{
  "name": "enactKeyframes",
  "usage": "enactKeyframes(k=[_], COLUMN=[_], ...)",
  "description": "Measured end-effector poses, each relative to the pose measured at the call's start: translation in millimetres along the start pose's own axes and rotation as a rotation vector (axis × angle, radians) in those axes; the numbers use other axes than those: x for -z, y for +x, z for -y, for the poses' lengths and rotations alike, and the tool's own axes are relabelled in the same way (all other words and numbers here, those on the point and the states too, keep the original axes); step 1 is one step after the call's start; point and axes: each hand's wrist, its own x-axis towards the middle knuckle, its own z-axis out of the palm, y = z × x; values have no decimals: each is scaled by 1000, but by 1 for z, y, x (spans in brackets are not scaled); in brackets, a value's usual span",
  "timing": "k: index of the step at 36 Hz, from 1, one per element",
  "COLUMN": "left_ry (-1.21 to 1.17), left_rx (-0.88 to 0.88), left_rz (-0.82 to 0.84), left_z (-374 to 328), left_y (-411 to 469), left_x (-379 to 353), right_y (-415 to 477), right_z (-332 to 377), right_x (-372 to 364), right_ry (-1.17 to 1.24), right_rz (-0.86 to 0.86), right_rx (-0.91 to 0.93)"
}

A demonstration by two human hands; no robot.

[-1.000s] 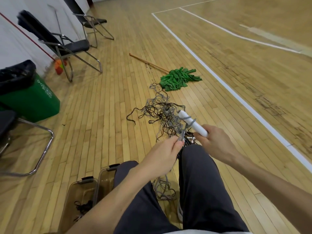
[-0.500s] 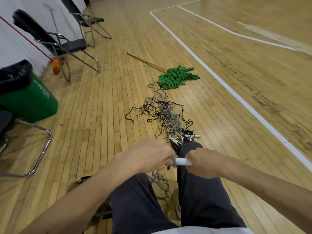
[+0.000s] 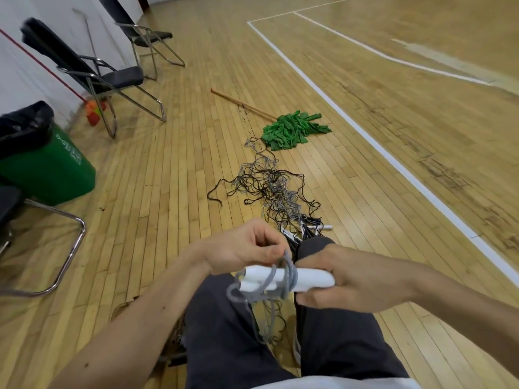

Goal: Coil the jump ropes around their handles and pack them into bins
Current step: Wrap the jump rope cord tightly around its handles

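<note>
My right hand (image 3: 354, 279) grips a pair of white jump-rope handles (image 3: 306, 279) held level over my lap. A grey rope (image 3: 290, 273) is looped a few turns around them, and its slack hangs down between my knees. My left hand (image 3: 247, 248) pinches that grey rope just above the handles' left end. A tangle of grey and black ropes (image 3: 269, 189) lies on the floor ahead, with more white handles (image 3: 323, 227) at its near end. A clear bin (image 3: 123, 307) shows only partly, under my left forearm.
A green mop (image 3: 292, 129) with a wooden pole lies beyond the tangle. Two folding chairs (image 3: 112, 77) stand at the left wall, with a green waste bin (image 3: 50, 167) and a chrome chair frame (image 3: 64, 248) nearer. White court lines (image 3: 393, 155) run along the right.
The handles dropped from chest height, pointing away, down to my lap and turned level. More grey rope is now wound on them. The bins slid under my left arm.
</note>
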Motion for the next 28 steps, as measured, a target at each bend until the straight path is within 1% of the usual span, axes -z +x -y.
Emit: enactKeyframes(k=[3,5,7,10,14,16,18,20,24,26,28], left_ry=[-161,-249,-234,-323,-360,-275,-152,-45,130,287,511], left_rx=[-31,1,-6,-7,-45,-2,76,143,218,231,244], left_rz=[-61,-209,-298,-358,-382,-419,-455,-483,-544,-588,-603], left_z=[15,21,25,21,23,25,29,32,31,29,26], left_y=[2,2,6,14,16,16,16,15,15,15,15], left_x=[-1,0,-3,-13,-17,-18,-19,-20,-18,-18,-18], right_y=[0,1,3,7,11,13,14,14,19,24,29], right_z=[0,-1,-2,-1,-9,-16,-24,-33,-63,-78,-92], right_x=[2,5,8,10,14,21,33,45,47,44,41], right_ry=[98,173,263,360,366,397,491,544,441,453,458], right_rz=[-114,-201,-292,-365,-523,-641,-763,-834,-850,-853,-837], right_rx=[34,27,21,17,-64,-120,-181,-244,-383,-456,-523])
